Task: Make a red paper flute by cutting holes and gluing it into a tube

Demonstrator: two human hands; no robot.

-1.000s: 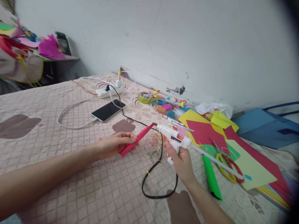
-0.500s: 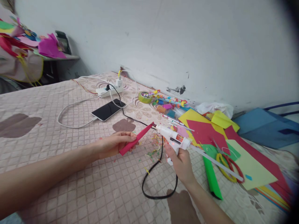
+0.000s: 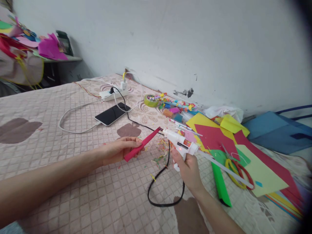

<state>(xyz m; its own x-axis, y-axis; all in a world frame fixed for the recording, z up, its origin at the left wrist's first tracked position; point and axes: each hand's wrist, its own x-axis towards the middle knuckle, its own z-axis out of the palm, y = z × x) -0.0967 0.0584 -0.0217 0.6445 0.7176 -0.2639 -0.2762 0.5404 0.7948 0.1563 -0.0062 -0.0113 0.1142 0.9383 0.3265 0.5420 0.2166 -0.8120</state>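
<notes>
Between the thumb and fingers of my left hand is a narrow folded strip of red paper, slanting up to the right. My right hand is wrapped around the handle of a white hot glue gun. Its nozzle meets or nearly meets the far end of the strip; exact contact is too small to tell. A long glue stick sticks out of the gun's rear. From the gun a black cord loops over the patterned cloth.
A phone on a white cable lies near a power strip. Green tape and small craft pieces sit by the wall. At right are coloured sheets, scissors, a green folded strip and a blue bag.
The whole view has shifted very slightly. Both hands keep their hold, and the strip and glue gun stay in nearly the same position against each other.
</notes>
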